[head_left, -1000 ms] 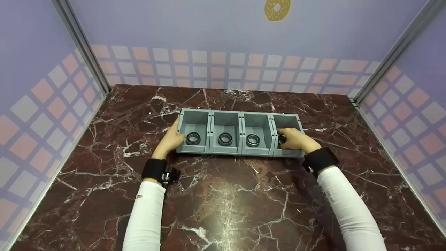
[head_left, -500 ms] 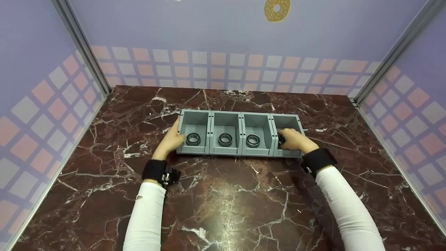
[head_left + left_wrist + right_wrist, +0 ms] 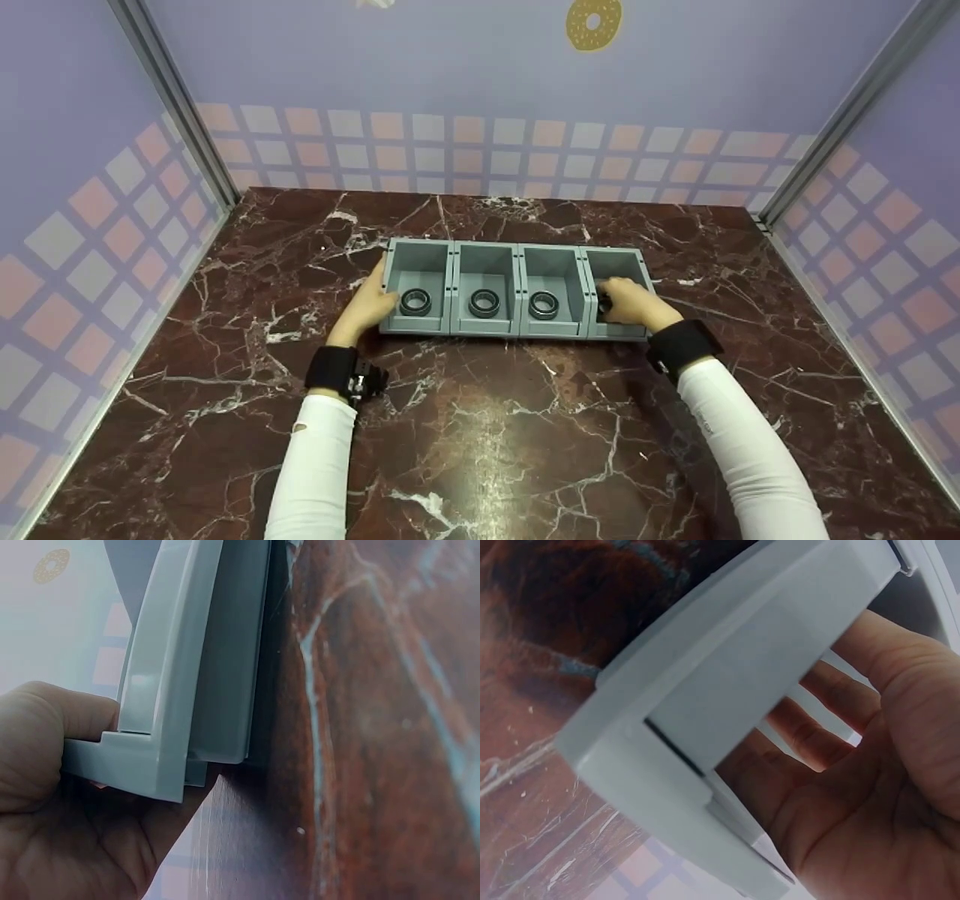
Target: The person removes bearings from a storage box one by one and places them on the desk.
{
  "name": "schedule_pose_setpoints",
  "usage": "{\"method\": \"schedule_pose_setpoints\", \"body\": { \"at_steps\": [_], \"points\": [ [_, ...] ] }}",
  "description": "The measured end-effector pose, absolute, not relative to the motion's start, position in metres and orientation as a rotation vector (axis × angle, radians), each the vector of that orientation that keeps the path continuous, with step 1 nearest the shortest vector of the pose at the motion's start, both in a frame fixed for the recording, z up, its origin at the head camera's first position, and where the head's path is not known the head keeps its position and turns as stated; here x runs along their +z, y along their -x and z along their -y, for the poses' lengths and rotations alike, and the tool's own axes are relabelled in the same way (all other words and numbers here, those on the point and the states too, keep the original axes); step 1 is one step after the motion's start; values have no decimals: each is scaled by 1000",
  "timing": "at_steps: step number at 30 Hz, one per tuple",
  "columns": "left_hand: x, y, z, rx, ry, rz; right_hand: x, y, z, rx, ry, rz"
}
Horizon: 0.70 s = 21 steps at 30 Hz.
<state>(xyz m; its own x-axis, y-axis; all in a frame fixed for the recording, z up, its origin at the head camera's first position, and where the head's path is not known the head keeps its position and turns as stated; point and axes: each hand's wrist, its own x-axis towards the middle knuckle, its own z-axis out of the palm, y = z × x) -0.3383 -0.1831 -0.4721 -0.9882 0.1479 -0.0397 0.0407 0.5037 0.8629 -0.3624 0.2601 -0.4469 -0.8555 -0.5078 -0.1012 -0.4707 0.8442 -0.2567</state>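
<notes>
A row of joined grey plastic bins (image 3: 486,328) lies across the marble-patterned table. Ball bearings with black seals lie flat in the three left compartments: the leftmost bearing (image 3: 415,302), the second bearing (image 3: 484,303) and the third bearing (image 3: 544,304). My left hand (image 3: 370,301) grips the row's left end, thumb over the wall's edge and fingers along its outside. My right hand (image 3: 634,303) reaches into the rightmost compartment, its fingers curled about a dark bearing (image 3: 604,303) beside the divider. Most of that bearing is hidden; the right wrist view shows only the bin's front lip (image 3: 772,652) and curled fingers.
Dark red marble table (image 3: 480,435) extends in front of and around the bins. Purple panels with a pink and white tile pattern (image 3: 469,150) close off the back and both sides. Metal posts (image 3: 180,97) stand in the back corners.
My right hand has shifted very slightly left within the rightmost compartment. The head view has tilted a little. My left hand keeps its grip, and the other bearings stay put.
</notes>
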Motion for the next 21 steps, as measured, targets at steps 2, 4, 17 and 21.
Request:
{"method": "schedule_pose_setpoints", "body": {
  "at_steps": [2, 4, 17, 21],
  "points": [
    [-472, 338, 183, 1498, -174, -2635, -448, 363, -260, -338, 771, -2862],
    [-472, 338, 183, 1490, -176, -2638, -448, 363, -260, -345, 780, -2866],
    [-473, 338, 184, 1482, -165, -2646, -447, 363, -259, -349, 796, -2875],
    [-473, 339, 183, 1485, -163, -2640, -447, 362, -259, -351, 796, -2874]
  ]
}}
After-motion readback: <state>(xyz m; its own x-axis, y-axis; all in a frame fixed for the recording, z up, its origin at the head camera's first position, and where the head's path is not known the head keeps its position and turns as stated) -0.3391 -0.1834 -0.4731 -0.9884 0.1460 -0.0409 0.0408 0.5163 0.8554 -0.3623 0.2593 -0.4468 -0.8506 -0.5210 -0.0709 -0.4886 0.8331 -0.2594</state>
